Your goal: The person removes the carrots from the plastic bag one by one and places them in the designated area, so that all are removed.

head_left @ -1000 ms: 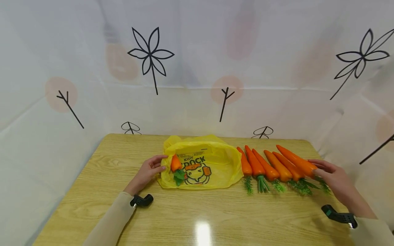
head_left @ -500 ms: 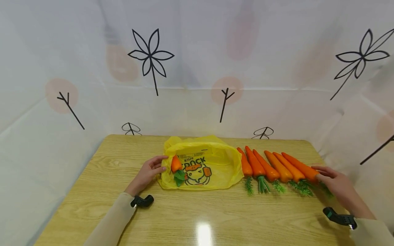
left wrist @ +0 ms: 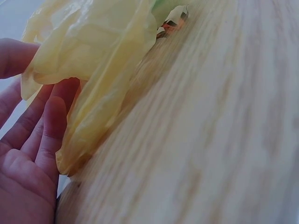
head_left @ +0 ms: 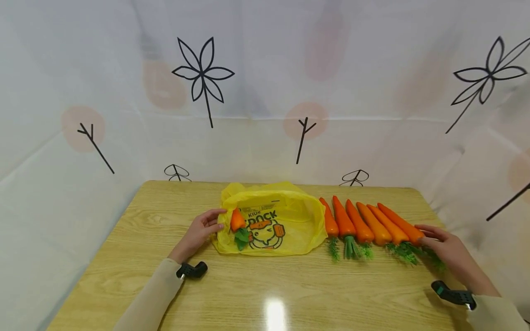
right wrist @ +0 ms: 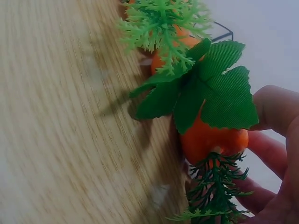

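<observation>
A yellow plastic bag (head_left: 298, 234) lies on its side with its mouth facing the person. My left hand (head_left: 200, 234) holds its left edge; in the left wrist view the bag's film (left wrist: 100, 60) passes between thumb and fingers. Just inside the bag is a short orange piece (head_left: 238, 219) with a green leaf; its kind is unclear. Right of the bag, several toy carrots lie in a row, tips away. My right hand (head_left: 449, 250) rests against the rightmost carrot (head_left: 399, 223), its fingers along the outer side. Green leaves (right wrist: 215, 88) partly cover the carrot tops in the right wrist view.
The wooden table (head_left: 248, 289) carries everything. A white patterned cloth (head_left: 265, 92) hangs behind and along both sides. Leafy carrot tops (head_left: 349, 250) point toward the front edge, and the row's left end touches the bag.
The rightmost carrot has been lowered and moved left against its neighbours. My right hand has followed it, and the row now lies closer together. The left hand and bag have barely moved.
</observation>
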`<state>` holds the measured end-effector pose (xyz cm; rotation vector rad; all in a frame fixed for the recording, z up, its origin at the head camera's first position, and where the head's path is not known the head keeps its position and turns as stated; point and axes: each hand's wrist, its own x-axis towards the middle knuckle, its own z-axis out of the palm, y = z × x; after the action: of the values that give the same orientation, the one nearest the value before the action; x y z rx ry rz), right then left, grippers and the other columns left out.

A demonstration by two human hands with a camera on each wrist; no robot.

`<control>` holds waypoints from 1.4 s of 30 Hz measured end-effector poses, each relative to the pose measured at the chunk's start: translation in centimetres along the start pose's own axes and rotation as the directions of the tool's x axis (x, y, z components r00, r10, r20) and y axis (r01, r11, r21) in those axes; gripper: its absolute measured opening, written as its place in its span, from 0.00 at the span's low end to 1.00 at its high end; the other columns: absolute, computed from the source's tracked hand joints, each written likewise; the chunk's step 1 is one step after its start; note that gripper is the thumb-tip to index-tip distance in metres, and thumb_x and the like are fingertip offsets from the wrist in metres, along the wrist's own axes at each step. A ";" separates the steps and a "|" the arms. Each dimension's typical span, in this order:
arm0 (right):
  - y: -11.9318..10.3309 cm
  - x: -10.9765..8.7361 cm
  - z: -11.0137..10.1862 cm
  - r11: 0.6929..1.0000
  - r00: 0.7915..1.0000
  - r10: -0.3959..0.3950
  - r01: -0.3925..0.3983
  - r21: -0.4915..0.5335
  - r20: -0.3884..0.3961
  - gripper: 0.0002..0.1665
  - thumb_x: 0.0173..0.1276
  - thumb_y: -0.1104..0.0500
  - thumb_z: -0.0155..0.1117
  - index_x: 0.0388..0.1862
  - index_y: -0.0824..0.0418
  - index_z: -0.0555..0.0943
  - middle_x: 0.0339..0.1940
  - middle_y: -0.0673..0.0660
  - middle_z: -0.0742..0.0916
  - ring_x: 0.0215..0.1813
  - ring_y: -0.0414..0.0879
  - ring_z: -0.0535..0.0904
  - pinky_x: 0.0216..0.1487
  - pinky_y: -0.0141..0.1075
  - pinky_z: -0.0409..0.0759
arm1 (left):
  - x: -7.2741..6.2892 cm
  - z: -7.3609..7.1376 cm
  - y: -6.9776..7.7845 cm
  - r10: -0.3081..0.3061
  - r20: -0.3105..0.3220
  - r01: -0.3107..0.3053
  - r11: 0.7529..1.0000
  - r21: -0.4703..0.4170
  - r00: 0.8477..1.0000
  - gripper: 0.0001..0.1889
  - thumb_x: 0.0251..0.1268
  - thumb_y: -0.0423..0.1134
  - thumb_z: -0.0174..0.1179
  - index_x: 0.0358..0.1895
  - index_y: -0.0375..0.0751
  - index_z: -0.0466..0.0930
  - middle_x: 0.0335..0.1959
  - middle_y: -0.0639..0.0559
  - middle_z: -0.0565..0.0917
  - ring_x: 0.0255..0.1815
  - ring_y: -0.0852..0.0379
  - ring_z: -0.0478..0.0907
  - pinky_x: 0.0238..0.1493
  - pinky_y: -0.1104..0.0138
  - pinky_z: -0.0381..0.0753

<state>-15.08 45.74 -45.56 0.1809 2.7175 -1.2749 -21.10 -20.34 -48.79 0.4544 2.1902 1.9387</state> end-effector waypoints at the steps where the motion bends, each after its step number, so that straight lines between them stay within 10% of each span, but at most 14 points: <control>1: 0.0 0.0 0.0 1.000 1.000 -0.004 0.004 0.000 0.006 0.39 0.80 0.45 0.50 0.73 0.75 0.62 0.68 0.81 0.66 0.44 0.24 0.70 0.38 0.24 0.76 | 0.0 0.0 0.0 -0.002 0.001 0.002 1.000 0.001 1.000 0.25 0.71 0.33 0.61 0.69 0.33 0.69 0.67 0.34 0.71 0.52 0.57 0.79 0.50 0.69 0.80; 13: -0.1 -0.2 -0.3 0.999 0.999 -0.033 0.034 -0.018 0.013 0.40 0.80 0.45 0.50 0.73 0.77 0.60 0.66 0.80 0.69 0.40 0.18 0.68 0.38 0.26 0.77 | 0.1 -0.1 -0.2 -0.002 0.018 0.002 1.000 -0.011 1.000 0.26 0.72 0.35 0.60 0.70 0.34 0.68 0.66 0.34 0.72 0.55 0.55 0.79 0.51 0.66 0.80; 25: -0.8 -0.3 -1.0 0.996 0.995 -0.089 0.089 -0.005 -0.034 0.40 0.78 0.45 0.55 0.72 0.75 0.62 0.47 0.29 0.74 0.41 0.17 0.71 0.38 0.24 0.78 | 0.1 0.0 -0.2 -0.001 0.013 0.002 1.000 -0.012 1.000 0.25 0.72 0.34 0.60 0.70 0.35 0.69 0.66 0.35 0.72 0.55 0.54 0.79 0.51 0.66 0.80; 37: -5.2 -0.6 0.1 0.981 0.982 -0.185 0.182 -0.071 -0.039 0.36 0.78 0.46 0.56 0.73 0.68 0.66 0.55 0.35 0.76 0.47 0.18 0.67 0.40 0.27 0.75 | 0.1 -0.1 -0.4 0.002 0.020 -0.002 1.000 -0.004 1.000 0.25 0.73 0.35 0.60 0.70 0.35 0.68 0.65 0.34 0.72 0.53 0.53 0.79 0.49 0.65 0.81; 42: -7.6 -1.0 1.8 0.970 0.971 -0.238 0.236 -0.062 -0.024 0.32 0.77 0.50 0.58 0.71 0.69 0.69 0.63 0.63 0.78 0.51 0.34 0.77 0.39 0.33 0.81 | 0.1 0.0 -0.3 0.000 0.016 0.000 1.000 0.001 1.000 0.25 0.73 0.34 0.60 0.70 0.34 0.68 0.66 0.34 0.72 0.53 0.53 0.79 0.49 0.66 0.81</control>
<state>-15.27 39.53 -40.78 -0.1363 2.8684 -1.2543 -21.21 -20.39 -49.09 0.4686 2.1822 1.9270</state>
